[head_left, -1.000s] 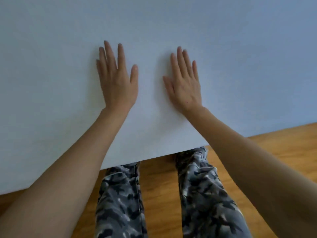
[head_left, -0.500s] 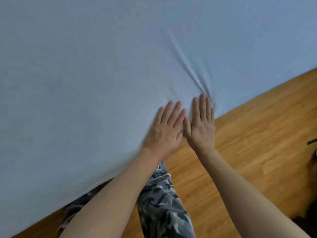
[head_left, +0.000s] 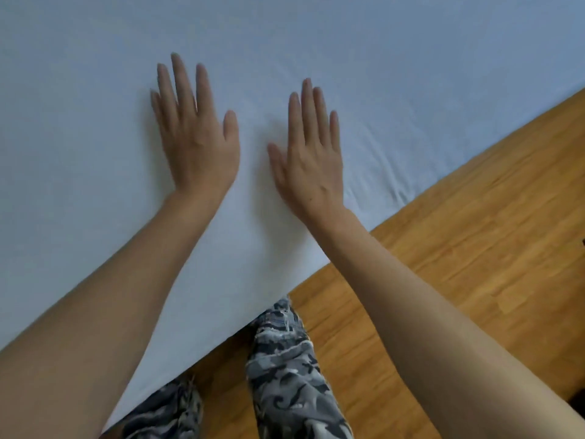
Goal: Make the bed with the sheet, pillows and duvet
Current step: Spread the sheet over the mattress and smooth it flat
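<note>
While the person stood at the side of the bed [head_left: 95, 191], the pale blue sheet [head_left: 364, 52] lay flat over it and filled most of the view. It looked pulled tight nearly all over. Only a small patch of wrinkles [head_left: 389, 172] sat near the edge, just to the right of the hands. Beside the bed was a wooden floor [head_left: 474, 248], and the person's legs in camouflage trousers [head_left: 285, 375] stood close against the edge.

Both bare arms reached out over the sheet. The left hand [head_left: 196, 134] lay palm down with its fingers straight and a little apart. The right hand [head_left: 311, 150] lay the same way, near the left one but not touching it. Neither hand held or pinched any cloth.

This looked like the smoothing step, with the sheet on and the hands patting it flat. Next, I think the hands would need to slide toward those wrinkles and push them out to the edge. After that the pillows and duvet would need to go on.

No pillows or duvet showed anywhere. The ends and far side of the bed were cut off, so it was not clear if the sheet was tucked in. A dark thing at the right edge of the view was too small to make out.
</note>
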Action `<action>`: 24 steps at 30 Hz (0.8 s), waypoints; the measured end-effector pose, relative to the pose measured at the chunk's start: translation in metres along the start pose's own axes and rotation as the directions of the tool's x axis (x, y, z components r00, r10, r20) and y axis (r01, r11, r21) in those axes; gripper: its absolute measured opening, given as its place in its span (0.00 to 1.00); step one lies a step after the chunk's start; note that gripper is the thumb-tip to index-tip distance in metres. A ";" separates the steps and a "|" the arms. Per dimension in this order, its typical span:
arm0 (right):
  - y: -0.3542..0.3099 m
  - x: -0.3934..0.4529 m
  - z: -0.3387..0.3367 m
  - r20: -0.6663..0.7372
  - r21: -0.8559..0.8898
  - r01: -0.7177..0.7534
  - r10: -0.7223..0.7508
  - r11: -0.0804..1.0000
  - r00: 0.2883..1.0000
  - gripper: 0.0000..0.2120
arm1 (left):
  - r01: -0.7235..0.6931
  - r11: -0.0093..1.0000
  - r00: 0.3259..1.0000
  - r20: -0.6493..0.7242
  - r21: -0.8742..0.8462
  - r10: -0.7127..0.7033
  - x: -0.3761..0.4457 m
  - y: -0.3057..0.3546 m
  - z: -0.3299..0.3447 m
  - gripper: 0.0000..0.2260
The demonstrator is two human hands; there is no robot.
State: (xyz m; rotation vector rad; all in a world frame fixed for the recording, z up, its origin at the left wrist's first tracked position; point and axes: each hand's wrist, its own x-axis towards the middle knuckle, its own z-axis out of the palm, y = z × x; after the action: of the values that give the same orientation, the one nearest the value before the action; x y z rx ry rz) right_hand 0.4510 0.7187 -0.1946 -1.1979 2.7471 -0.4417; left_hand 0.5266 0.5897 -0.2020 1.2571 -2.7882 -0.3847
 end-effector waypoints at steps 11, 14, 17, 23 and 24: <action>0.134 -0.030 -0.013 0.015 -0.074 -0.562 0.564 0.824 0.825 0.30 | -0.727 0.686 0.647 0.312 -0.022 0.695 -0.080 0.128 0.045 0.32; 0.159 -0.069 -0.025 0.079 0.017 -0.807 0.804 0.590 0.590 0.31 | -0.885 0.437 0.312 0.487 -0.164 0.816 -0.113 0.132 0.050 0.26; 0.163 -0.077 -0.032 0.001 0.019 -0.799 0.799 0.601 0.601 0.30 | -0.887 0.381 0.245 0.433 -0.262 0.867 -0.135 0.119 0.044 0.17; 0.102 -0.029 -0.029 -0.031 -0.034 -0.411 0.410 0.911 0.911 0.31 | -0.622 0.749 0.758 0.068 -0.229 0.649 -0.115 0.063 0.018 0.18; 0.085 -0.020 -0.024 -0.015 -0.024 -0.314 0.313 0.949 0.950 0.31 | -0.516 0.837 0.845 0.056 -0.181 0.532 -0.103 0.050 0.015 0.20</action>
State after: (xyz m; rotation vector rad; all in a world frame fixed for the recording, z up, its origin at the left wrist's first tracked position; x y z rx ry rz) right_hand 0.3997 0.7934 -0.1987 -0.7409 2.8874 -0.3774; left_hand 0.5562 0.7016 -0.1990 0.4078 -2.9531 -0.6237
